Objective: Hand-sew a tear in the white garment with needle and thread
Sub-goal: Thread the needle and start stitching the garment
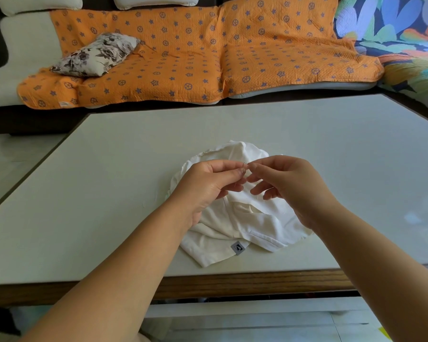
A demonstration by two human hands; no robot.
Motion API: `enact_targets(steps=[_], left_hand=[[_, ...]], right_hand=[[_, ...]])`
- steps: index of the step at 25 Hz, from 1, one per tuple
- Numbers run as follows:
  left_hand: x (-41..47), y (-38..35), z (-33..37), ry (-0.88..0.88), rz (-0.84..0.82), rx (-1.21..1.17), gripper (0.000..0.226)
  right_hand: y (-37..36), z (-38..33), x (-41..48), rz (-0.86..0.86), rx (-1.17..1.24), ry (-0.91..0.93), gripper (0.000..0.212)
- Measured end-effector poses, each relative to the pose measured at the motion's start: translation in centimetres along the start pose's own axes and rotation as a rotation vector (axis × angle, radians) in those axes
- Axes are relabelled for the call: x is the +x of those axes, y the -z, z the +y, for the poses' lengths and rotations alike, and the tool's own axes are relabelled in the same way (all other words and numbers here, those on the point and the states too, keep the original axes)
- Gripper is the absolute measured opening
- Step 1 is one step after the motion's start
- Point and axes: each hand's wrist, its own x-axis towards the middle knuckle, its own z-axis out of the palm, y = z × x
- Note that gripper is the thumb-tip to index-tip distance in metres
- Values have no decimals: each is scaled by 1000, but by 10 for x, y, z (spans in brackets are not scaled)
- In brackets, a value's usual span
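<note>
While both hands hover above the surface (104,174), my left hand (208,186) pinches the needle (244,165) between thumb and forefinger. Right hand (286,183): fingers drawn narrow, tips just beside the needle's upper end; cannot tell whether they hold thread. White garment (235,225) lies crumpled directly beneath the fingers, apart from them.

Soft, even daylight makes the scene bright, with only faint shadows on the table (97,206) and a pale patch of glare on its right side. The white garment (245,225) barely stands out from the pale tabletop. The wide lens bows the table edges and the sofa (27,40), and the bottom corners look slightly soft
</note>
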Motion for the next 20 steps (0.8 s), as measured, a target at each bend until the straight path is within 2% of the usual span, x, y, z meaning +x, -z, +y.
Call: enact_targets(steps=[8,15,16,18,20], left_hand=[[0,0,1,5,4,3,7],[0,0,0,-3,11,34,7],[0,0,0,-9,15,41,6],[0,1,0,-31,21,55,8],[0,2,-1,-56,25,81,14]], right_hand=[[-1,2,2,54,-65,35,11],[-2,-1,-1,34,-59,40,13],[-1,-3,-2,4,-72,17,19],[4,-9,-4,-66,-125,-63,43],[12,-13,-3,-62,-206,-90,63]])
